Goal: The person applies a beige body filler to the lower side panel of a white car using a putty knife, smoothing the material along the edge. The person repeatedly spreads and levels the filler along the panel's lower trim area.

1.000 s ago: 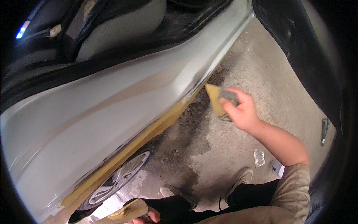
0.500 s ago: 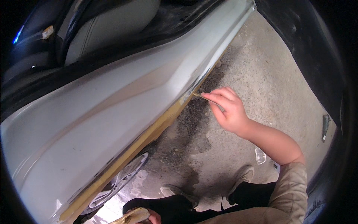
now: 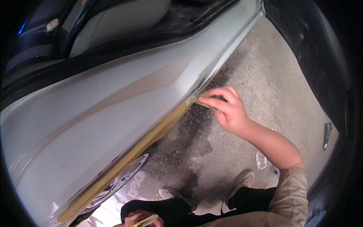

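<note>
My right hand point(image 3: 231, 109) pinches a thin, flat putty spreader point(image 3: 206, 103) between thumb and fingers. Its tip meets the lower edge of a white car sill panel point(image 3: 124, 109), where a band of yellow putty point(image 3: 147, 138) runs along the edge. Some bare or dark patches show at the panel's edge just beyond the spreader. Low in the picture, my left hand point(image 3: 137, 217) is closed around a flat piece smeared with yellow putty point(image 3: 145, 221), seen nearly edge-on. Part of that hand is cut off by the frame.
A wheel point(image 3: 121, 181) shows beneath the panel. Above it lie the dark door opening and a grey seat point(image 3: 117, 26). A black panel point(image 3: 306, 45) stands at right. On the concrete floor point(image 3: 264, 75) are a clear plastic piece point(image 3: 261, 160) and a dark tool point(image 3: 327, 134).
My right hand's spreader has turned, showing more of its flat face, and its tip has slid slightly down-left along the edge. The putty-smeared piece in my left hand has tilted and shifted right.
</note>
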A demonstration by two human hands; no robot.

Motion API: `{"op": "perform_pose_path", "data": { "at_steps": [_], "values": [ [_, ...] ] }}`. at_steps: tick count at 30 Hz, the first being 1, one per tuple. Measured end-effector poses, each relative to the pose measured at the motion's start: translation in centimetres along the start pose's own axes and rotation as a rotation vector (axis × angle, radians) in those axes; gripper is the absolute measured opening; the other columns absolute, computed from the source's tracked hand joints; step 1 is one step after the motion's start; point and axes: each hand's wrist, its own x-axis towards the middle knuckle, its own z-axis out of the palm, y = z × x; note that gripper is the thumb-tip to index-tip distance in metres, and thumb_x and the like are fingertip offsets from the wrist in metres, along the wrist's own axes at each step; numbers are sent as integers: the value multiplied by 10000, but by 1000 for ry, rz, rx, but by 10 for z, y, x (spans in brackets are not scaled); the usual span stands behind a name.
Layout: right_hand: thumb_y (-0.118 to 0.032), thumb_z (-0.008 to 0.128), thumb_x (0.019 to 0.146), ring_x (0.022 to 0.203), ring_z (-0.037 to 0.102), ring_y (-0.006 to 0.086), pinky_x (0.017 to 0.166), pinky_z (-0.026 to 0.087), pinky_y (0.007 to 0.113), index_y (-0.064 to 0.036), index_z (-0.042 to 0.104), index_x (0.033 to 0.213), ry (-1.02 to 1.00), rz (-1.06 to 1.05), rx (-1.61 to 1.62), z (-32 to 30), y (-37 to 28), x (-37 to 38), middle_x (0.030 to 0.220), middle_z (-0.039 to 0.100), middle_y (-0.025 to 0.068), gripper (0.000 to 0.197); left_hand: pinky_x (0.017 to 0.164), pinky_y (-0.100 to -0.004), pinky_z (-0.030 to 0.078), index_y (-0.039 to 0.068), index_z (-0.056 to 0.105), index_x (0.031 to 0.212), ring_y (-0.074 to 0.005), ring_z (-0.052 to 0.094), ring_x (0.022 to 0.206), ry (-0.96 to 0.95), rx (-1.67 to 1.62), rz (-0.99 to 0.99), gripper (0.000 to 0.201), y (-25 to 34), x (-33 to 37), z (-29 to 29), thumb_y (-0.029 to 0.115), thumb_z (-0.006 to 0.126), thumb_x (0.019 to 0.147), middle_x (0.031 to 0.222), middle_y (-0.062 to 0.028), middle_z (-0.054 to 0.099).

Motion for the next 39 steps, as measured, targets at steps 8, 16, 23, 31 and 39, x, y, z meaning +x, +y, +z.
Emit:
{"op": "perform_pose_path", "data": {
  "at_steps": [8, 16, 23, 31, 39],
  "values": [
    [101, 631, 691, 978, 589, 278, 875, 491, 401, -169, 781, 1172, -26, -2, 20, 5, 3, 4, 1111, 657, 61, 572, 466, -336, 455, -36, 628, 917, -217, 517, 526, 9, -34, -32, 403, 1, -1, -2, 325, 505, 1046, 685, -143, 569],
    [97, 630, 691, 1003, 596, 285, 891, 492, 402, -168, 790, 1148, -12, -36, 30, 10, 7, 6, 1097, 657, 67, 551, 440, -338, 447, -37, 636, 873, -220, 511, 489, 21, -71, -60, 421, 1, -4, -1, 328, 512, 1039, 650, -140, 563],
    [97, 631, 690, 997, 594, 286, 895, 485, 399, -160, 790, 1141, 3, -22, 73, 12, 8, 7, 1094, 655, 68, 543, 417, -340, 439, -39, 644, 834, -222, 505, 457, 29, -100, -90, 438, 2, -6, -2, 331, 517, 1033, 618, -136, 558],
    [108, 615, 681, 1007, 572, 283, 896, 476, 397, -134, 782, 1140, -95, 19, 88, 9, 5, 9, 1103, 646, 73, 546, 391, -342, 430, -40, 652, 790, -224, 498, 420, 39, -128, -106, 460, 2, -8, -1, 334, 524, 1026, 583, -133, 552],
    [107, 631, 752, 1021, 592, 275, 914, 493, 379, -124, 777, 1153, -119, 41, 189, 5, 6, 5, 1103, 660, 83, 485, 365, -344, 422, -42, 660, 746, -226, 491, 383, 79, -164, -119, 485, -2, -9, -1, 337, 531, 1020, 547, -129, 546]
  ]
}}
